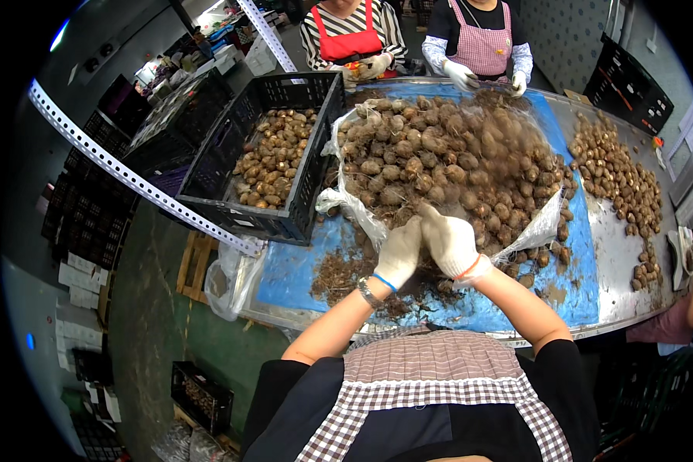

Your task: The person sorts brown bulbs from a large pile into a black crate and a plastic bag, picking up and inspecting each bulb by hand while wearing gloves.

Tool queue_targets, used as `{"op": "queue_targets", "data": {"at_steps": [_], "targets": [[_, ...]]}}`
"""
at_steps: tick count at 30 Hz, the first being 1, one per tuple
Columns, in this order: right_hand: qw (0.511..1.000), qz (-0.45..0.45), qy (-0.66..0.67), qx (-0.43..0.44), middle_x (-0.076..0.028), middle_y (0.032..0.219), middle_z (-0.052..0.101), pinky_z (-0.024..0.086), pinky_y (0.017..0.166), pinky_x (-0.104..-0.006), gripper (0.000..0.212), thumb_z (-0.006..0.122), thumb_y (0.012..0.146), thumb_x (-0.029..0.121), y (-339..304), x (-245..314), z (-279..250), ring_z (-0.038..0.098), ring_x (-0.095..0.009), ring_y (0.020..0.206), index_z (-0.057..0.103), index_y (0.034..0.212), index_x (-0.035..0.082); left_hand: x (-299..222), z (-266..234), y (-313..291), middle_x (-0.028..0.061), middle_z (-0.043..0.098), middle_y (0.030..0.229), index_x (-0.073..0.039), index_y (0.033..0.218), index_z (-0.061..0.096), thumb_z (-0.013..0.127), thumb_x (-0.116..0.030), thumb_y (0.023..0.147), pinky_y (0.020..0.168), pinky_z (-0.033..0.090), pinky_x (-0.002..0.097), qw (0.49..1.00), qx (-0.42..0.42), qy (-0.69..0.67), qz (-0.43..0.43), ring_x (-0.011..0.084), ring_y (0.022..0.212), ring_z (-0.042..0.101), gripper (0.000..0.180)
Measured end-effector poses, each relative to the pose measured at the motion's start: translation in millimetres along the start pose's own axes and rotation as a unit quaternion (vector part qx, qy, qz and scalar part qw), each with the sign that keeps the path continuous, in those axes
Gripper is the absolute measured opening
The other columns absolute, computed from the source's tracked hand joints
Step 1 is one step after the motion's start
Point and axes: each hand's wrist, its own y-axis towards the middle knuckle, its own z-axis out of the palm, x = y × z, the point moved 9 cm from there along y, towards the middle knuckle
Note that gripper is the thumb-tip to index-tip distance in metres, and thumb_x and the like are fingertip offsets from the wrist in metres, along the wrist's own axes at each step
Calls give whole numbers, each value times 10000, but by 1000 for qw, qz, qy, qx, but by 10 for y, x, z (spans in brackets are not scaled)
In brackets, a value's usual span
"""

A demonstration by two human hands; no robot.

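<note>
In white work gloves, my left hand point(400, 252) and my right hand point(449, 245) meet at the near edge of a big heap of small hairy brown taro corms point(431, 158). The fingers of both hands are curled inward and pressed close together. Whatever lies between them is hidden by the gloves. Under the heap, a torn white sack point(365, 218) is spread on a blue sheet point(285, 277). Loose root fibres and soil point(338, 277) are scattered left of my left wrist and below both hands.
A black crate point(238, 219) of cleaner taro stands at the left, beside a perforated white post point(142, 171). More taro point(616, 173) lies on the metal tabletop at the right. Two aproned people work across the table, wearing gloves; another person's arm shows at the far right.
</note>
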Motion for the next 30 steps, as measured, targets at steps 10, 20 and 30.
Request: {"op": "queue_targets", "data": {"at_steps": [10, 20, 30], "targets": [[916, 262, 303, 1, -48, 755, 610, 482, 558, -340, 487, 422, 992, 477, -215, -497, 326, 588, -184, 634, 589, 1189, 65, -608, -212, -6, 149, 601, 720, -48, 859, 611, 482, -274, 954, 600, 451, 415, 980, -56, 107, 160, 325, 667, 594, 277], [962, 50, 167, -211, -164, 748, 632, 486, 535, -365, 316, 501, 972, 260, -84, -437, -97, 611, -253, 608, 589, 1147, 12, 44, 62, 77, 37, 590, 765, 20, 984, 613, 465, -316, 1001, 582, 441, 265, 908, 40, -351, -227, 118, 662, 537, 367], [721, 339, 597, -94, -29, 1071, 639, 482, 834, -251, 441, 432, 1035, 367, -268, -328, 108, 584, -93, 968, 584, 1182, -19, -557, -159, -15, 88, 601, 1183, 22, 1239, 574, 710, -109, 856, 923, 482, 306, 963, -56, -249, 91, 182, 1059, 588, 427]]}}
